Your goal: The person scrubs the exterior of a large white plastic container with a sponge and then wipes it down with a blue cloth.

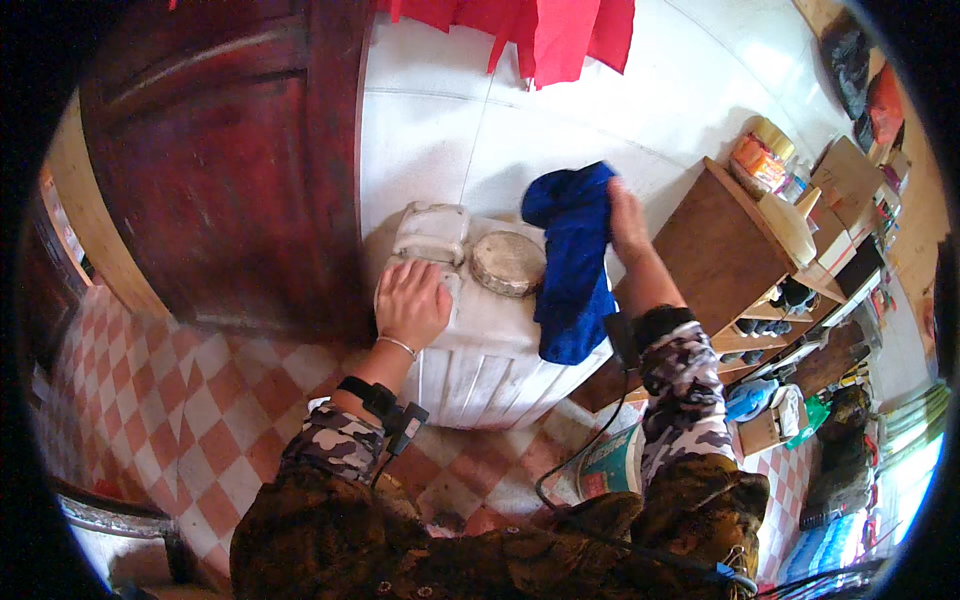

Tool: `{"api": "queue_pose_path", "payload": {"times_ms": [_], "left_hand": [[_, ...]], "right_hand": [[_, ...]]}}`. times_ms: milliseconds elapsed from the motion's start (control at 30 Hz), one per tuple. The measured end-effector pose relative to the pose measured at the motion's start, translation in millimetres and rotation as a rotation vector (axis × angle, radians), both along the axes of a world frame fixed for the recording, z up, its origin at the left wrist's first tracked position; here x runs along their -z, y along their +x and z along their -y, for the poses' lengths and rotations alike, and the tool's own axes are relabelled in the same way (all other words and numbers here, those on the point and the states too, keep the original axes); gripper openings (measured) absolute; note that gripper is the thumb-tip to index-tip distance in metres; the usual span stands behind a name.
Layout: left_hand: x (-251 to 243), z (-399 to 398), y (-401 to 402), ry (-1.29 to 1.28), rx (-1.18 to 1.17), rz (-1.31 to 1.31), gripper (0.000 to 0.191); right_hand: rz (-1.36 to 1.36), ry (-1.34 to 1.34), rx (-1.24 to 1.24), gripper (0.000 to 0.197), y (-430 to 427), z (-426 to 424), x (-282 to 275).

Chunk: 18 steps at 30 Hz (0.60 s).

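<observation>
A large white plastic container (491,382) with ribbed sides stands against the tiled wall. Its top carries a round, worn, dirty cap (508,262) and a moulded handle (430,236). My left hand (412,301) rests palm down on the top, left of the cap, holding nothing. To the right of the cap, a dark blue cloth (574,277) lies over the top and hangs slightly past the front edge. Its upper part is bunched up. My right hand (630,217) grips the cloth at its upper right edge, with some fingertips hidden.
A dark red wooden door (217,172) stands left. Red cloth (555,37) hangs above. At right, a wooden shoe cabinet (712,240) bears a gold-lidded jar (761,154) and boxes. A bucket (611,465) stands on the checkered floor (225,420). A cable (581,442) runs by my right arm.
</observation>
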<state>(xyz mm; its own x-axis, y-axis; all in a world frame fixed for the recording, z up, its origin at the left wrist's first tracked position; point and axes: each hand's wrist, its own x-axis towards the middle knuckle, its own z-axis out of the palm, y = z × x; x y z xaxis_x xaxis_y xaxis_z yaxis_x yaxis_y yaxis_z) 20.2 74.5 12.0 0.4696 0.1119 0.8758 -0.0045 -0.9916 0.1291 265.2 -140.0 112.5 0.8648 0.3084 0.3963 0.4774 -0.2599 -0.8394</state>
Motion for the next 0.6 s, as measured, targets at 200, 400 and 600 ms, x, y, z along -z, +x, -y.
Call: {"api": "queue_pose_path", "payload": {"times_ms": [200,400,600], "left_hand": [[6,-8,-3,0.0,-0.044,-0.031,0.014],[3,-3,-1,-0.014,-0.027,-0.025,0.015],[2,-7,-4,-0.013,-0.059,-0.05,0.017]], "right_hand": [[-0.168,0.915,-0.293,0.053,-50,76,-88],[-0.004,-0.575,-0.299,0.053,-37,62,9],[0.32,-1.429,-0.211,0.055,-99,-27,18]]}}
